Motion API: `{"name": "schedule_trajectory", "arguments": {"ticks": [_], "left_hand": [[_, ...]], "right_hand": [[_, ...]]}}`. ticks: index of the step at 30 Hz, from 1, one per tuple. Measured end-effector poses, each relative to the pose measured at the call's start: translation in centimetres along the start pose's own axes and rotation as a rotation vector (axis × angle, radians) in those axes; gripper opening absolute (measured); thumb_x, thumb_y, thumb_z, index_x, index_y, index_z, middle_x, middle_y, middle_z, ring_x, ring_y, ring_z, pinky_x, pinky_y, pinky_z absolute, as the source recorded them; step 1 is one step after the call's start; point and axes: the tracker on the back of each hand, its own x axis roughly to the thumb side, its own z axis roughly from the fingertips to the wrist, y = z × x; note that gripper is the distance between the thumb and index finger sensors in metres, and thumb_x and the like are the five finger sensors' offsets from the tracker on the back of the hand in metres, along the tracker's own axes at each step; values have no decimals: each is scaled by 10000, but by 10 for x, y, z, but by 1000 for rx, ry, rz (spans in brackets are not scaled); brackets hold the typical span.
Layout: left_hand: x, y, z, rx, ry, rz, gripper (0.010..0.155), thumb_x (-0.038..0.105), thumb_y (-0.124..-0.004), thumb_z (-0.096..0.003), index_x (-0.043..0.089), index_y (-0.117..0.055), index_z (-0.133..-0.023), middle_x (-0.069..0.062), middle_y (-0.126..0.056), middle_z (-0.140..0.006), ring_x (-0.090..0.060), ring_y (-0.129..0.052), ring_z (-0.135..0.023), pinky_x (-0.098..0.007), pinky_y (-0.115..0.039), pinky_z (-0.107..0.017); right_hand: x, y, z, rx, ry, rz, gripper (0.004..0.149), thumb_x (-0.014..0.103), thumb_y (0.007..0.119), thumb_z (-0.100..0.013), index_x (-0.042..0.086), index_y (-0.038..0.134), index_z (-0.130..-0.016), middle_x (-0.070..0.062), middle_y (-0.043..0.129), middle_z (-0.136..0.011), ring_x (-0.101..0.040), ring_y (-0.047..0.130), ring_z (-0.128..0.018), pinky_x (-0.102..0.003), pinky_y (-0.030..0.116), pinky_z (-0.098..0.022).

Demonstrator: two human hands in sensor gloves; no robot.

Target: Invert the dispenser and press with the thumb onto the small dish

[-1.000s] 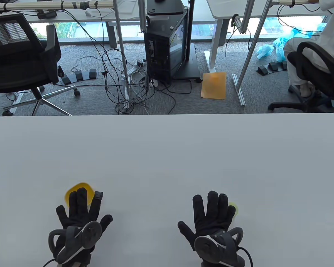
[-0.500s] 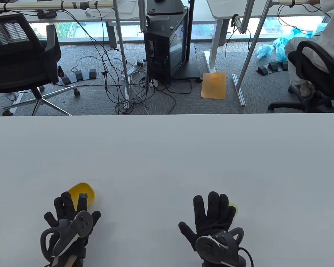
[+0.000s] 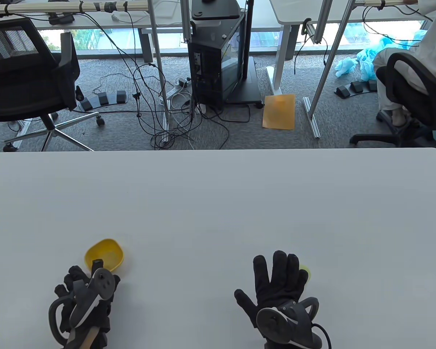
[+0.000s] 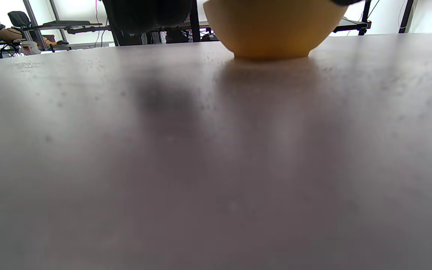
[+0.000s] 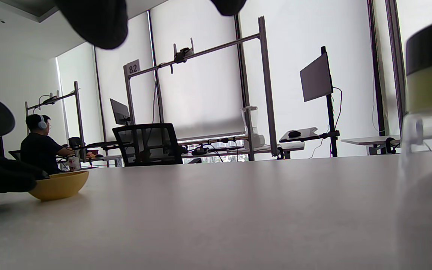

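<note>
A small yellow dish [image 3: 107,252] sits on the white table [image 3: 218,203] at the near left. It also shows in the left wrist view [image 4: 276,30] and the right wrist view [image 5: 59,185]. My left hand [image 3: 83,287] is just behind it with fingers curled. One fingertip [image 3: 96,263] lies at the dish's near rim; I cannot tell if it pinches it. My right hand [image 3: 279,278] is spread flat, palm down. The dispenser [image 3: 306,272] peeks out under its outer fingers. In the right wrist view the dispenser [image 5: 429,97] stands upright, with a black cap, yellow-green band and clear body.
The table's far edge [image 3: 218,149] runs across the middle of the table view. Beyond it on the floor are an office chair [image 3: 29,80], cables and a computer tower [image 3: 218,61]. A person sits at the far right [image 3: 418,61].
My left hand has drawn back off the dish toward me and curled its fingers, uncovering the dish. The dish and my right hand have barely moved.
</note>
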Motion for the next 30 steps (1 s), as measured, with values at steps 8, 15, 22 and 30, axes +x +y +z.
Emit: {"name": "schedule_trajectory", "arguments": {"ticks": [8, 15, 22, 30], "left_hand": [[-2, 0, -4, 49, -3, 33, 609, 585, -546, -579, 296, -692, -1095, -122, -778, -1127, -376, -813, -1013, -631, -551, -746], [-1, 4, 0, 158, -9, 45, 568, 580, -595, -556, 324, -777, -1028, -110, -831, -1095, -335, -861, -993, -613, -586, -742], [15, 17, 18, 292, -139, 86, 562, 590, -596, -550, 339, -787, -1016, -95, -845, -1088, -323, -874, -990, -611, -598, -740], [44, 20, 39, 337, -377, 135, 565, 602, -594, -544, 357, -779, -1018, -77, -840, -1097, -313, -860, -1009, -628, -583, -744]], "right_hand": [[0, 0, 0, -1, -4, -4, 905, 520, 619, -650, -132, 231, -1143, -570, 41, -988, -841, 73, -796, -907, 239, -434], [-2, 0, 2, -9, 0, -8, 906, 520, 620, -650, -132, 231, -1143, -569, 41, -989, -841, 72, -796, -907, 238, -434], [-5, -2, 4, -26, 14, -10, 905, 520, 621, -649, -131, 232, -1143, -567, 41, -990, -840, 73, -797, -907, 238, -435], [-7, -3, 5, -29, 19, -7, 904, 518, 622, -650, -132, 234, -1144, -566, 41, -991, -839, 73, -798, -907, 238, -436]]}}
